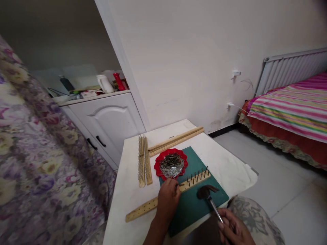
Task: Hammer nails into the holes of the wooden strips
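My right hand is wrapped round the handle of a claw hammer, whose dark head hangs over the green cutting mat. With closed fingers, my left hand pinches a dark nail over a wooden strip drilled with holes. Several nails stand in the right end of that strip, in two rows. Just beyond my left hand, a red scalloped dish holds a heap of loose nails, some dark and some silvery. My left hand hides part of the strip.
Two wooden strips bristling with nails lie at the table's left. More strips lie along the back of the white-covered table. A cabinet and a flowered curtain are left; a bed is right.
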Tool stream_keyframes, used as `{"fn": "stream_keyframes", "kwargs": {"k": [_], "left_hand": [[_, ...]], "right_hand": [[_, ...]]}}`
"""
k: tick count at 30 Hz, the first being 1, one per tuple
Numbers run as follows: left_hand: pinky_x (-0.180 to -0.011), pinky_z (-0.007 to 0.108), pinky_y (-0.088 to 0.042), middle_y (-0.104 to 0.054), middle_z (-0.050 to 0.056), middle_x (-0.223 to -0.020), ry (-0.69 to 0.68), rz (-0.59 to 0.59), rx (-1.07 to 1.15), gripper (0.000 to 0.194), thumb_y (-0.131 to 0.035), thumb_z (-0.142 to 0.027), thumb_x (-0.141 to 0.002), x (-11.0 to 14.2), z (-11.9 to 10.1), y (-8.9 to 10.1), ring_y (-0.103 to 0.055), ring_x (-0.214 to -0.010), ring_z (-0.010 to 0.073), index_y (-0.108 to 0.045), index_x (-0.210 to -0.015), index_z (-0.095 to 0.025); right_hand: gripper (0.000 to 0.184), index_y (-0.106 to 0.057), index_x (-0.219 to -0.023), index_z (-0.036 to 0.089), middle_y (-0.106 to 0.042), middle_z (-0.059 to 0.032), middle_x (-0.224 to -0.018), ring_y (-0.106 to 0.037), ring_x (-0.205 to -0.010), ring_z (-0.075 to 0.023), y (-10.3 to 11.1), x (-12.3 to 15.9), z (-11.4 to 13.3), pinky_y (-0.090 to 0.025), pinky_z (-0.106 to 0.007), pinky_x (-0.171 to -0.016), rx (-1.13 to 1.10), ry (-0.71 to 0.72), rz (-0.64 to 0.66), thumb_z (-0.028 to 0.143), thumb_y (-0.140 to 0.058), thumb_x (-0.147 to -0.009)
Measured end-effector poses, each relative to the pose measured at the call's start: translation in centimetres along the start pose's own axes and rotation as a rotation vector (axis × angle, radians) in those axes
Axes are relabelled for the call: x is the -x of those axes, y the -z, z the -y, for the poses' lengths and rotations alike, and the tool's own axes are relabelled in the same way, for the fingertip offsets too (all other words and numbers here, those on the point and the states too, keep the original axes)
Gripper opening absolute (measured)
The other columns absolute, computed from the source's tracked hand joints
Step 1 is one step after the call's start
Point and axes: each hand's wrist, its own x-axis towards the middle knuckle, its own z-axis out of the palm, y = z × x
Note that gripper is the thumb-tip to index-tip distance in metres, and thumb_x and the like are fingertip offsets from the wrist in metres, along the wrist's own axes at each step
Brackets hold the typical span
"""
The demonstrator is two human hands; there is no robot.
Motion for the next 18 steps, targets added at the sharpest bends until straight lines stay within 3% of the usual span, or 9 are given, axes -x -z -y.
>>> {"fn": "stream_keyframes", "kwargs": {"k": [4, 9, 13, 18], "left_hand": [[-0.069, 0.029, -0.042, -0.056, 0.005, -0.08, -0.005, 0.004, -0.043, 0.014, -0.043, -0.016, -0.083, -0.1, 0.4, -0.1, -0.053, -0.078, 0.0178, -0.054, -0.075, -0.021], [-0.07, 0.029, -0.042, -0.056, 0.005, -0.08, -0.029, 0.008, -0.084, 0.015, -0.042, -0.015, -0.083, -0.3, 0.6, -0.3, -0.054, -0.079, 0.0182, -0.054, -0.075, -0.02], [-0.071, 0.03, -0.041, -0.056, 0.005, -0.081, -0.041, 0.034, -0.122, 0.016, -0.042, -0.013, -0.082, -0.6, 0.5, -0.3, -0.053, -0.08, 0.0187, -0.054, -0.075, -0.02], [-0.072, 0.031, -0.041, -0.056, 0.005, -0.082, -0.06, 0.081, -0.143, 0.015, -0.043, -0.013, -0.081, -1.0, 0.4, -0.1, -0.053, -0.081, 0.0193, -0.055, -0.075, -0.02]], "right_hand": [[0.044, -0.051, -0.087, 0.022, -0.053, 0.0086, -0.049, -0.037, -0.042, -0.0057, -0.1, 0.1, 0.2, -0.021, -0.018, -0.042, -0.019, -0.004, -0.036, 0.06, -0.066, -0.069], [0.045, -0.05, -0.088, 0.022, -0.051, 0.0092, -0.048, -0.031, -0.035, -0.0043, -0.4, 0.4, 1.4, -0.015, -0.019, -0.038, 0.019, -0.026, 0.006, 0.062, -0.063, -0.071], [0.045, -0.051, -0.085, 0.022, -0.052, 0.0086, -0.049, -0.038, -0.041, -0.0061, -0.5, 0.3, 1.1, -0.02, -0.018, -0.04, -0.024, -0.021, -0.02, 0.061, -0.067, -0.068], [0.045, -0.052, -0.082, 0.023, -0.052, 0.0084, -0.048, -0.036, -0.038, -0.006, -0.5, 0.3, 0.9, -0.017, -0.018, -0.039, -0.016, -0.017, -0.022, 0.062, -0.067, -0.066]]}}
